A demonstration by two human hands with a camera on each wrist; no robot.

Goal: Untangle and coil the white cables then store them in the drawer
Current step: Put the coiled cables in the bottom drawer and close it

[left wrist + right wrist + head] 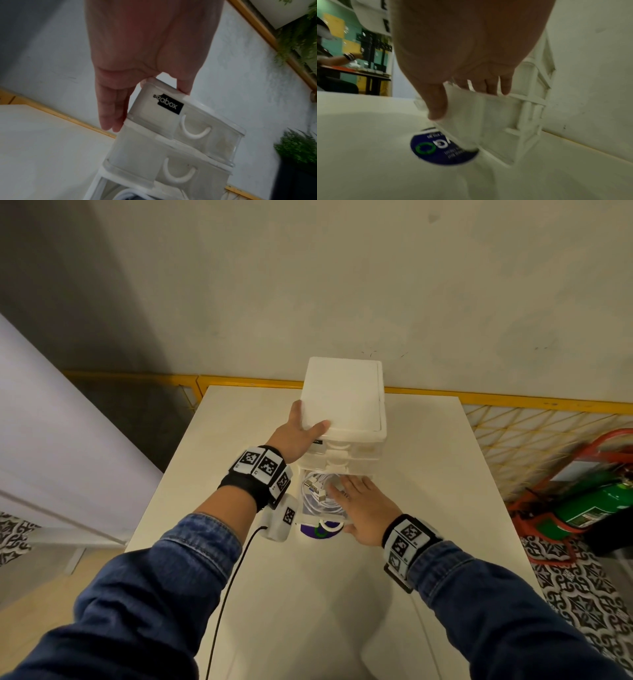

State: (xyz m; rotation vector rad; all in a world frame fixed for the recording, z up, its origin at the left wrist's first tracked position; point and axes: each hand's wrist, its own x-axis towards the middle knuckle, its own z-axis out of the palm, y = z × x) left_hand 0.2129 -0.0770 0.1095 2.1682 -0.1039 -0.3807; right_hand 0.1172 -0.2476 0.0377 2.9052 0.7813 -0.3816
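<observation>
- Now, starting at the left, my left hand braces the top near corner of the white drawer unit: thumb laid on the lid, fingers straight down the left side wall, as the left wrist view shows. Nothing is curled round it; it is a flat, steadying press.
- I judge that brace is what makes the step work, since the unit looks light and would likely slide back across the white table once the drawer is pushed.
- In the middle, the bottom drawer stands pulled out toward me, and the coiled white cables lie inside it, plugs on top. The two upper drawers sit flush with their curved handles showing.
- A round blue sticker on the table peeks from under the drawer's front.
- To the right, my right hand lies spread over the drawer's right side, fingers straight over the cables, thumb against the clear front wall in the right wrist view. It pinches nothing.
- The step in hand, I judge, is tucking the coil down and closing the drawer.
- To do it well I would press every loop and plug below the rim first, then lift the fingers clear before pushing at the front wall, straight and level.
- The risk I see is a loop springing up and jamming under the drawer above, or my fingertips getting caught there.
</observation>
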